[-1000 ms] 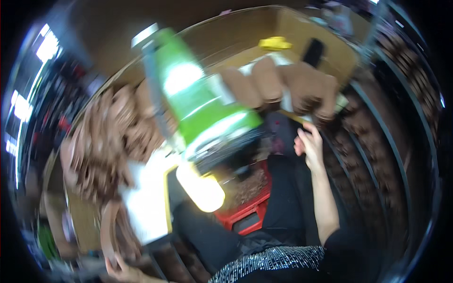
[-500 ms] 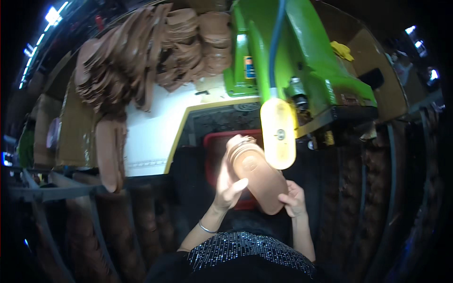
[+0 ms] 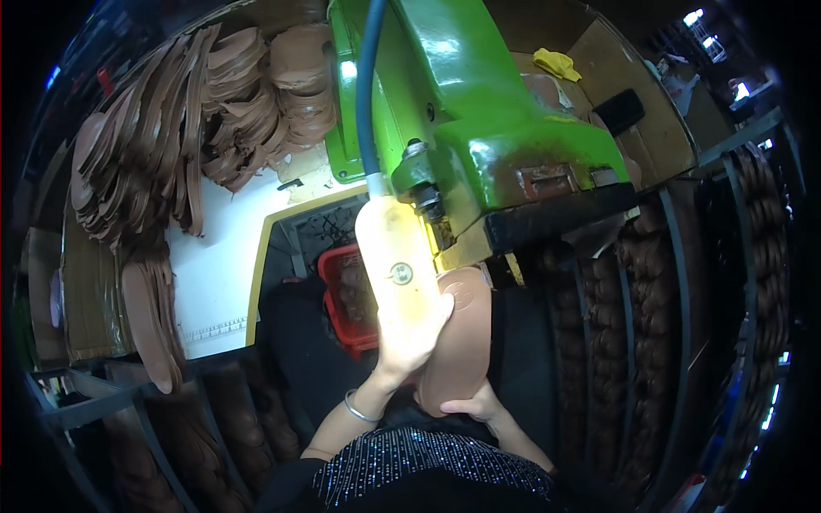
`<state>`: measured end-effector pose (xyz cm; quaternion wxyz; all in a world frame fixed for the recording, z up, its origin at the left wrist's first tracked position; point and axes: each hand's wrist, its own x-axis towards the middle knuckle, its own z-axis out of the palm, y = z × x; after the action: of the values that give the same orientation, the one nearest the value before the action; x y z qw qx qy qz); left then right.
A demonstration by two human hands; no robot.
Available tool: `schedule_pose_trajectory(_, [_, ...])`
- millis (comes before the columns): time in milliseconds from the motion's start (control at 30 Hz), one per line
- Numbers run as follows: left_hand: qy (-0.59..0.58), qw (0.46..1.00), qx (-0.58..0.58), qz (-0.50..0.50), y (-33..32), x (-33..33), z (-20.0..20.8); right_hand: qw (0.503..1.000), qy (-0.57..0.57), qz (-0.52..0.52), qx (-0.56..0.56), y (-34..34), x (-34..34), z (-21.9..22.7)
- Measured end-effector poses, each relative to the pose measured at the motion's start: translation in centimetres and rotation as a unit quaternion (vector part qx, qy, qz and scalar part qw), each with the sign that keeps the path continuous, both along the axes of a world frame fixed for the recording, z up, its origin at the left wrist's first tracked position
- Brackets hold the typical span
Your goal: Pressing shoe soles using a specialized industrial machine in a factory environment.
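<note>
A brown shoe sole with a round stamped mark at its far end is held in both my hands, its far end close under the head of a green machine. My left hand is closed round the sole's left edge, thumb on top, partly behind a glowing yellow-white lamp. At the near end my right hand grips the sole, thumb lying on its upper face. Whether more soles lie beneath it cannot be seen.
Piles of brown soles lie on the white table at left, some hanging over its edge. Below the table's cutout is a red basket. Racks packed with brown pieces flank me. A cardboard box holds a yellow cloth.
My hands have turned the sole more upright and brought its stamped end to the machine head. My right hand has shifted to the near end. The view has swung to the right.
</note>
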<state>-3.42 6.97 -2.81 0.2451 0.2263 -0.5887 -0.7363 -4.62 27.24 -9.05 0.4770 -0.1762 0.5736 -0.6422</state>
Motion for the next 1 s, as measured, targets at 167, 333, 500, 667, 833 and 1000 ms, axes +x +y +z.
schedule_pose_trajectory(167, [0.032, 0.999, -0.007, 0.038, 0.4, 0.5, -0.6, 0.989, -0.091, -0.113, 0.012, 4.9, -2.9, 1.1])
schedule_pose_trajectory(333, [0.025, 0.998, -0.049, 0.006, -0.5, 0.3, -0.3, 0.953, -0.017, -0.300, -0.033, 4.2, -8.8, 4.5])
schedule_pose_trajectory(500, [0.013, 0.996, -0.090, -0.011, -2.1, 0.8, -0.6, 0.953, 0.055, -0.295, -0.034, -0.6, -14.2, 8.6])
schedule_pose_trajectory(667, [0.068, 0.996, 0.031, 0.045, -3.0, 2.0, 2.0, 0.968, 0.022, -0.245, -0.050, -3.5, -16.3, 8.5])
schedule_pose_trajectory(833, [0.031, 0.996, 0.047, 0.062, -5.2, 5.1, 2.3, 0.964, -0.065, -0.236, -0.106, -5.3, -15.0, 6.0])
schedule_pose_trajectory(1000, [0.033, 0.985, 0.128, 0.107, -5.7, 8.5, 0.7, 0.975, -0.060, -0.151, -0.151, -7.0, -13.4, 5.6])
